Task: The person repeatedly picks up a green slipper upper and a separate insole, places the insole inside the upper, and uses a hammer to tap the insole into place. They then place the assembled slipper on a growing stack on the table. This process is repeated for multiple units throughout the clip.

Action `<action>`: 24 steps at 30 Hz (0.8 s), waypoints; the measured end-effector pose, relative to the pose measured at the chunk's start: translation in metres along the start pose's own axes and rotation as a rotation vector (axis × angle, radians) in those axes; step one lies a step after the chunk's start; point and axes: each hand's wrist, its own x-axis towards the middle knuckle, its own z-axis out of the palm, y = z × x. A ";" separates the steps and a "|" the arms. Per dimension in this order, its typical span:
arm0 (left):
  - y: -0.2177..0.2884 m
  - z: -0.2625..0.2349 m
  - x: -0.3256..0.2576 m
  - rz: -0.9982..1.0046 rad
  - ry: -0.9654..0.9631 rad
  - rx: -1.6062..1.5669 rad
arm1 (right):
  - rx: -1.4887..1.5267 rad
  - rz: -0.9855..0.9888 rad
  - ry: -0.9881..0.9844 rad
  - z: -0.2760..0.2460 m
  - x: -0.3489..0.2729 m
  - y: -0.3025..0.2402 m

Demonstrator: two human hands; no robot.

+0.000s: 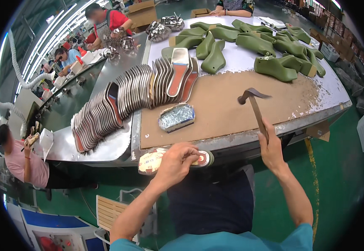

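My right hand (272, 148) is wrapped round the wooden handle of a hammer (257, 113), its dark metal head raised above the table's brown board. My left hand (175, 163) is closed in a pinch over the heel end of a shoe last with an insole on it (149, 162), lying sole up at the table's near edge. Whatever the fingertips pinch is too small or hidden to make out. The last's cream underside shows left of the hand, and a reddish-brown heel patch shows right of it. Beyond the left hand stands an open box of small metal nails (176, 117).
Rows of stacked insoles (136, 90) curve along the left side. Green shoe lasts (213, 58) lie in a heap on the far side of the table (236, 94). A slatted wooden chair (108, 213) stands at lower left. Other people work along a bench at left and beyond the table.
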 end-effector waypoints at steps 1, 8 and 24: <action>0.002 0.000 0.001 -0.006 -0.010 0.002 | 0.052 0.087 -0.055 -0.005 -0.013 -0.012; -0.005 0.004 -0.001 0.121 0.034 0.046 | 0.165 0.007 -0.209 -0.036 -0.036 -0.069; -0.007 0.002 0.001 0.160 0.007 0.044 | -0.036 -0.148 -0.390 -0.041 -0.026 -0.120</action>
